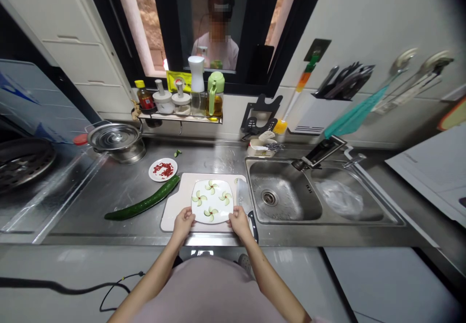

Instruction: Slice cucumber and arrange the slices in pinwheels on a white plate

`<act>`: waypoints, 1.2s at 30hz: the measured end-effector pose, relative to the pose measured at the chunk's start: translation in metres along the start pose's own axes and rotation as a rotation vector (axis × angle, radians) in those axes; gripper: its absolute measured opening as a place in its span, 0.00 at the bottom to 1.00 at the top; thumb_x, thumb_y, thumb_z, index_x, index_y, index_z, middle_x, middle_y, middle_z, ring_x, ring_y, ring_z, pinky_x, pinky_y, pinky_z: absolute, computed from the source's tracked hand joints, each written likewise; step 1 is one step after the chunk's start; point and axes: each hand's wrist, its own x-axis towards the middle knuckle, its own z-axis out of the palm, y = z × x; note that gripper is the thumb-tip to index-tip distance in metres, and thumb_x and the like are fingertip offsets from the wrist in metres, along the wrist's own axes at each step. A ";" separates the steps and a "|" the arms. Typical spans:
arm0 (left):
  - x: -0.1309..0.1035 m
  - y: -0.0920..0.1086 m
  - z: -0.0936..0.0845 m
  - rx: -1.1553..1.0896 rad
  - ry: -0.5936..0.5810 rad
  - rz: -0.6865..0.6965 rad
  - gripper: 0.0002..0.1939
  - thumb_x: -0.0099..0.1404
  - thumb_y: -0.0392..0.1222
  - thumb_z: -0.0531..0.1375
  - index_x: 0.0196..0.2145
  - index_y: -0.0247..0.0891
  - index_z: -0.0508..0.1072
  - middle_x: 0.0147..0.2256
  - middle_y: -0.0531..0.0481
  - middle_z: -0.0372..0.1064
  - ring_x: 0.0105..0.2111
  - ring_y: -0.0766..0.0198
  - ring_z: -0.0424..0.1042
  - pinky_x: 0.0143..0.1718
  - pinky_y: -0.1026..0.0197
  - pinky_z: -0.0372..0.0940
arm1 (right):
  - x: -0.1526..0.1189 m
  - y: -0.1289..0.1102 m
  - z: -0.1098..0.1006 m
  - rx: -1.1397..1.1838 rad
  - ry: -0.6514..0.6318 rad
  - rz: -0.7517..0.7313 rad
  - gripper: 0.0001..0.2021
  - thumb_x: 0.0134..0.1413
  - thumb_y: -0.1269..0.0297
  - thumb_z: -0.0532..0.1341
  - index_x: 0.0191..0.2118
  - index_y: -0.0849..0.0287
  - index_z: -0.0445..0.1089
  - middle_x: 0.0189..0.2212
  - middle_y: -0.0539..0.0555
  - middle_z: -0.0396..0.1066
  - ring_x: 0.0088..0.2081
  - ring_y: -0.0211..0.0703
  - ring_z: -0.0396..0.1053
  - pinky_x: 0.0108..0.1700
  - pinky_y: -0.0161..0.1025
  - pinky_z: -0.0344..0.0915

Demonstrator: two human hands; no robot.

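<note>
A white squarish plate (212, 203) carries several pinwheel flowers of cucumber slices (211, 212) with red centres. My left hand (184, 222) grips its left edge, and my right hand (238, 221) grips the right edge. Under the plate is a pale pink cutting board (174, 206); whether the plate rests on it or is slightly raised I cannot tell. A kitchen knife (244, 197) lies along the board's right side, its black handle toward me. To the left, a long green cucumber (143, 205) touches or nearly touches the board. Behind it sits a small white plate (163, 177) of red bits (164, 169).
A lidded steel pot (122, 143) stands back left, near the stove (25, 162). The double sink (287, 218) lies right, with a plastic bag in its far basin. Along the window wall, a rack (182, 117) holds seasoning bottles. Green scraps (177, 153) lie on the counter.
</note>
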 end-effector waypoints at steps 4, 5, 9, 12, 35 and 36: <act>-0.013 0.016 -0.006 -0.026 -0.027 0.044 0.23 0.45 0.48 0.64 0.37 0.35 0.70 0.21 0.59 0.62 0.20 0.71 0.62 0.24 0.67 0.59 | -0.014 -0.017 -0.011 0.076 -0.068 -0.040 0.14 0.39 0.61 0.56 0.37 0.54 0.56 0.17 0.42 0.64 0.16 0.36 0.61 0.16 0.30 0.53; -0.017 0.021 -0.007 -0.034 -0.028 0.054 0.23 0.45 0.49 0.65 0.38 0.35 0.70 0.22 0.59 0.62 0.20 0.71 0.62 0.24 0.67 0.60 | -0.019 -0.022 -0.014 0.098 -0.084 -0.045 0.15 0.39 0.60 0.56 0.37 0.54 0.56 0.17 0.42 0.64 0.15 0.36 0.61 0.16 0.30 0.52; -0.039 0.040 -0.014 -0.054 -0.069 0.078 0.25 0.47 0.49 0.66 0.40 0.35 0.69 0.24 0.57 0.65 0.22 0.70 0.66 0.27 0.65 0.63 | -0.038 -0.040 -0.025 0.178 -0.127 -0.043 0.17 0.40 0.56 0.59 0.37 0.55 0.56 0.16 0.41 0.63 0.15 0.35 0.60 0.15 0.29 0.51; -0.053 0.053 -0.017 -0.037 -0.108 0.065 0.26 0.48 0.51 0.66 0.42 0.36 0.68 0.23 0.58 0.67 0.22 0.68 0.68 0.29 0.64 0.66 | -0.052 -0.053 -0.032 0.203 -0.145 -0.042 0.17 0.41 0.56 0.60 0.38 0.55 0.56 0.15 0.40 0.63 0.14 0.34 0.58 0.15 0.28 0.51; -0.071 0.087 -0.022 -0.061 -0.160 -0.006 0.33 0.46 0.52 0.68 0.47 0.37 0.65 0.30 0.49 0.76 0.28 0.62 0.73 0.33 0.62 0.68 | -0.077 -0.083 -0.041 0.274 -0.173 -0.005 0.16 0.42 0.59 0.62 0.38 0.54 0.57 0.17 0.40 0.63 0.16 0.33 0.59 0.15 0.27 0.52; -0.072 0.087 -0.022 -0.064 -0.164 -0.003 0.33 0.46 0.51 0.68 0.47 0.37 0.65 0.30 0.49 0.76 0.28 0.63 0.73 0.32 0.62 0.68 | -0.077 -0.083 -0.042 0.282 -0.165 -0.004 0.16 0.41 0.59 0.62 0.37 0.54 0.57 0.17 0.40 0.63 0.16 0.33 0.60 0.16 0.28 0.52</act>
